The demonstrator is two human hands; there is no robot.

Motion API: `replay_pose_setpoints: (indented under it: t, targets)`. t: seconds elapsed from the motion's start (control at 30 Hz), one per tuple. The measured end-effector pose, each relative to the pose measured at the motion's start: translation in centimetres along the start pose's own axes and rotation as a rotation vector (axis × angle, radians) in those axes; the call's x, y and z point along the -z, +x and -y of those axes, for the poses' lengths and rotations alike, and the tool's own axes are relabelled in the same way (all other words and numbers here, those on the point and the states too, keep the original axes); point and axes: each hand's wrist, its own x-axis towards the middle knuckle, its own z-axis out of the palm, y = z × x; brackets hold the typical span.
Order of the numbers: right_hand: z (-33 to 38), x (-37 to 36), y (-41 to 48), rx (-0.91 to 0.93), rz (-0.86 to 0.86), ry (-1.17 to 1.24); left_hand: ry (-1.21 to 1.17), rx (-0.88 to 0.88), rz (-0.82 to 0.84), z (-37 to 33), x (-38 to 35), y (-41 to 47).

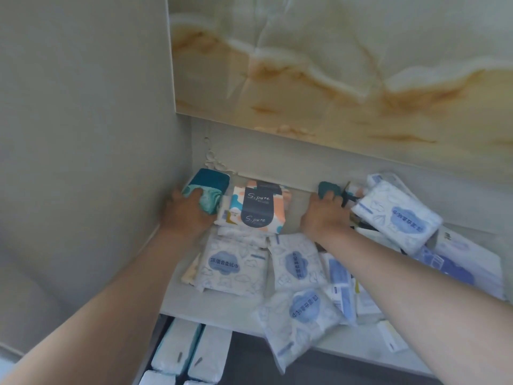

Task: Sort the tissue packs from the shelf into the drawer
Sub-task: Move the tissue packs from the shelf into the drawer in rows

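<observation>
Many tissue packs lie on a pale shelf [222, 307]. At the back left, my left hand [186, 215] grips a teal pack [206, 190]. Further right, my right hand [324, 215] holds a second teal pack [327, 188], mostly hidden by my fingers. Between the hands lies a patterned pack with a dark label [256, 208]. White packs with blue cloud prints [233, 266] cover the front of the shelf. One of them [294, 320] hangs over the front edge. Below the shelf at the lower left, the open drawer [155, 351] holds several white packs [191, 348].
A grey wall [83, 134] closes the left side, right beside my left hand. A marbled panel [333, 65] overhangs the shelf's back. A large white pack [397, 215] leans tilted next to my right hand, on a pile of further packs [455, 262].
</observation>
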Motion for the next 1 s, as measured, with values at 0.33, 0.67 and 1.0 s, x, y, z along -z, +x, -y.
replay_pose_setpoints:
  t: [0.33,0.67,1.0]
  targets:
    - [0.8,-1.0,-0.3,0.071,-0.153,0.113,0.037,-0.087,-0.388,-3.5,3.8,-1.5]
    - [-0.1,4.0,-6.7,0.373,-0.479,0.285,0.107,-0.329,-0.548,-7.9,10.6,-9.5]
    - [-5.6,5.4,-18.5,0.371,-0.546,0.841,-0.098,-0.558,-0.264,-8.4,13.9,-21.3]
